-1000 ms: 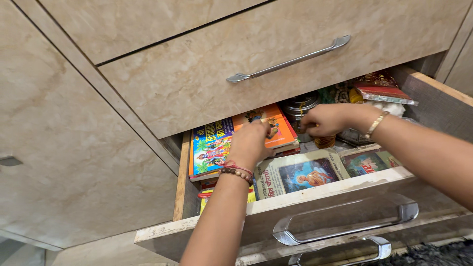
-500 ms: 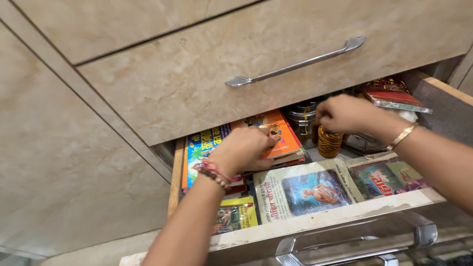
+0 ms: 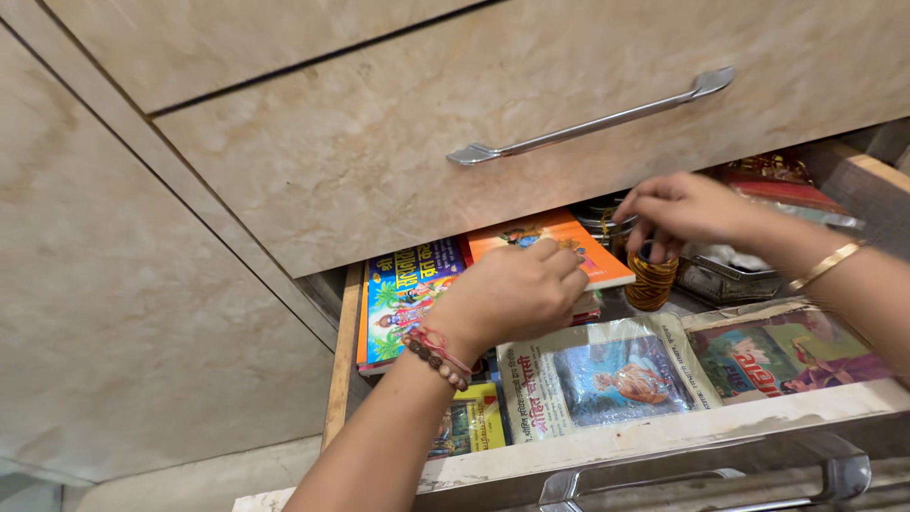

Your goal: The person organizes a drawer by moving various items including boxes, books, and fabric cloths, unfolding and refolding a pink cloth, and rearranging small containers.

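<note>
My left hand [image 3: 512,294] reaches into an open drawer [image 3: 664,431] and grips the near edge of an orange booklet [image 3: 569,248], lifting it off a stack of colourful booklets. My right hand [image 3: 687,209] holds the top of a small spool of red and yellow thread [image 3: 651,282] that stands in the drawer. A blue picture booklet [image 3: 408,289] lies left of the orange one. Two thin booklets in plastic sleeves, one [image 3: 607,374] in the middle and one [image 3: 787,351] at the right, lie at the front.
A closed drawer with a metal bar handle [image 3: 597,118] overhangs the open one. A steel tin [image 3: 607,216] and a metal tray [image 3: 725,275] sit at the back. A red packet [image 3: 782,190] lies at the back right. Marble-look cabinet panels [image 3: 142,313] fill the left.
My left hand has closed on the orange booklet and raised its edge. My right hand has brought the thread spool forward and to the right, out from beside the tin.
</note>
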